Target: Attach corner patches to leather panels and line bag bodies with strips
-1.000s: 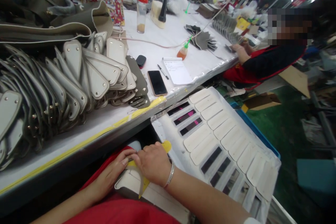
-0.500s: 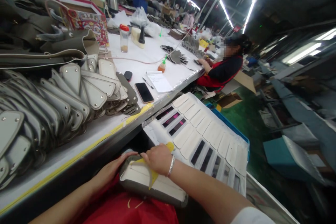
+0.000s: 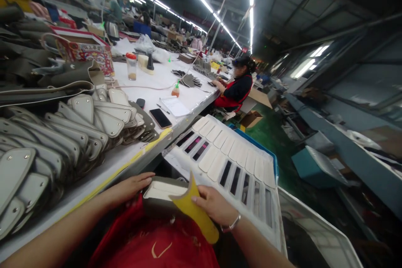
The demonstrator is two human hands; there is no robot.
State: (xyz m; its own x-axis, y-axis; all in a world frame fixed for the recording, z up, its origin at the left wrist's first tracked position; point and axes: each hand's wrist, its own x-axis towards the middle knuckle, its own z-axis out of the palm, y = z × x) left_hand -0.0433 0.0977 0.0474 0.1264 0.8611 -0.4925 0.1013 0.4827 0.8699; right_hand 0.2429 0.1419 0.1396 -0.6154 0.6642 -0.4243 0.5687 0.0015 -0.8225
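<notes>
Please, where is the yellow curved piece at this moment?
In the head view, at lower middle, the yellow curved piece is held in the right hand, with the white-faced grey item mostly to its left.

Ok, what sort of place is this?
Probably a leather-goods workshop: grey riveted flat pieces are heaped on a white-topped workbench, cream round-ended strips lie in rows, and a person in red and black sits further along.

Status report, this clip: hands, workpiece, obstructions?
Left hand at left end of grey-and-white workpiece. Right hand holding yellow curved piece. Yellow curved piece partly blocks view of grey-and-white workpiece.
</notes>
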